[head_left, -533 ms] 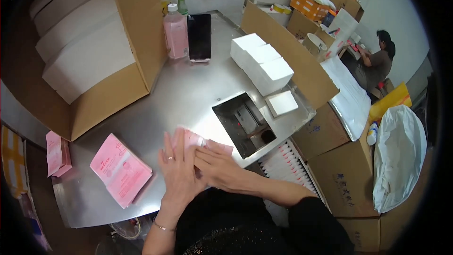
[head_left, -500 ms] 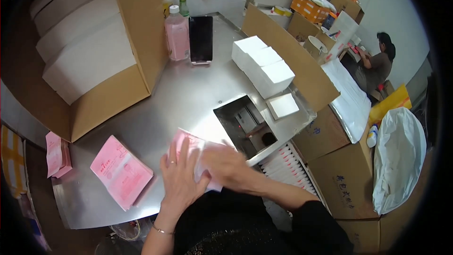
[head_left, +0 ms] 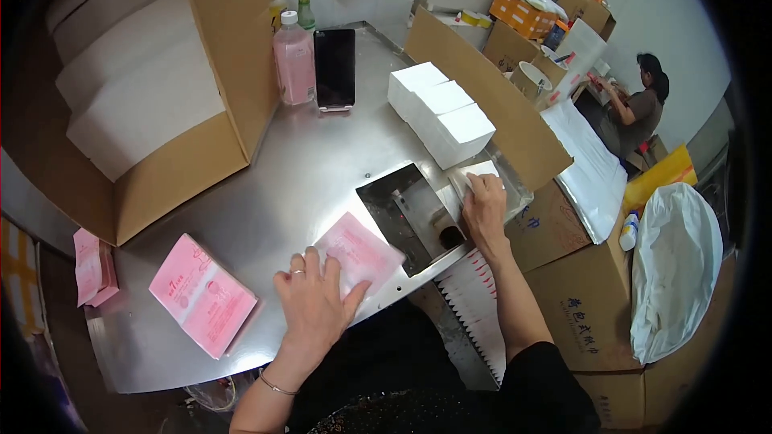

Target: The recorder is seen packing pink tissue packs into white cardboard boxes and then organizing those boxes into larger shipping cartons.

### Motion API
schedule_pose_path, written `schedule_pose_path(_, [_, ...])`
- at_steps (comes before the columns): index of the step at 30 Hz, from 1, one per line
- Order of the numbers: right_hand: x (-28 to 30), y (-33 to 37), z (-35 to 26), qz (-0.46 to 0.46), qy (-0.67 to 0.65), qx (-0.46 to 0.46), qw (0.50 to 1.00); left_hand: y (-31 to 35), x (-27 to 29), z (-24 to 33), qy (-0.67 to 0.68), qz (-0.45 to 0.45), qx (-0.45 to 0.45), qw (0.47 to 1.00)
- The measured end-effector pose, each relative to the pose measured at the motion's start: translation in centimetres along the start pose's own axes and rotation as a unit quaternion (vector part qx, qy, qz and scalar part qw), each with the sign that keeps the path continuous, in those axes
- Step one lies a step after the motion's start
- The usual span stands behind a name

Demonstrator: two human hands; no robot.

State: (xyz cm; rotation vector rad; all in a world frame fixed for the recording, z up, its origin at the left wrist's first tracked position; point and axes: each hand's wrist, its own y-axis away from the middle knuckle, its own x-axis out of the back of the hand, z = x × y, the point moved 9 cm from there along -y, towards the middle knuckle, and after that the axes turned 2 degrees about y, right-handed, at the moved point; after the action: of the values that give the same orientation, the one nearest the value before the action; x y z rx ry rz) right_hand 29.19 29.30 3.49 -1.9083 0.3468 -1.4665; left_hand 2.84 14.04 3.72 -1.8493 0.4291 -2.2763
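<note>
My left hand (head_left: 314, 299) rests with its fingers apart at the near left edge of a pink printed plastic pouch (head_left: 362, 251), its thumb touching the film. The pouch lies flat beside a rectangular opening (head_left: 412, 217) in the metal table. Across that opening, my right hand (head_left: 487, 213) is closed on a small stack of white tissues (head_left: 482, 169), with fingertips on its top and side. Further left lies a thick pile of the same pink pouches (head_left: 203, 293).
Behind the tissues stand several white tissue stacks (head_left: 442, 112) against a cardboard flap (head_left: 490, 104). A phone (head_left: 334, 71) and a pink bottle (head_left: 295, 60) stand at the back. An open carton (head_left: 181, 181) occupies the left. Another person (head_left: 639, 104) sits far right.
My right hand has left the pouch and moved right to the small tissue stack. The pouch now lies flatter under my left hand's thumb. White pieces below the opening have shifted.
</note>
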Motion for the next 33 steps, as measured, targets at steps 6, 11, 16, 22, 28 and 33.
schedule_pose_path(6, [2.1,3.1,-9.3,0.016,-0.164,0.177,0.97,1.4,-1.6,1.3,0.126,-0.015,-0.073,0.989])
schedule_pose_path(11, [4.5,9.8,-22.6,-0.1,-0.248,0.356,0.896,0.7,0.6,-0.9,0.161,-0.004,-0.016,0.987])
schedule_pose_path(16, [-4.2,3.8,-20.7,-0.157,-0.177,0.269,0.934,1.5,0.8,0.4,0.144,-0.043,0.019,0.989])
schedule_pose_path(22, [-8.8,2.9,-9.5,-0.355,-0.118,0.017,0.927,5.3,2.1,-0.3,0.208,-0.072,-0.058,0.974])
schedule_pose_path(28, [2.3,1.1,-9.2,-0.018,0.001,0.082,0.996,9.1,9.3,-10.6,0.064,0.218,0.166,0.96])
schedule_pose_path(33, [-0.7,1.2,-1.5,-0.01,0.071,0.02,0.997,10.3,6.8,-16.2,-0.062,0.101,0.253,0.96])
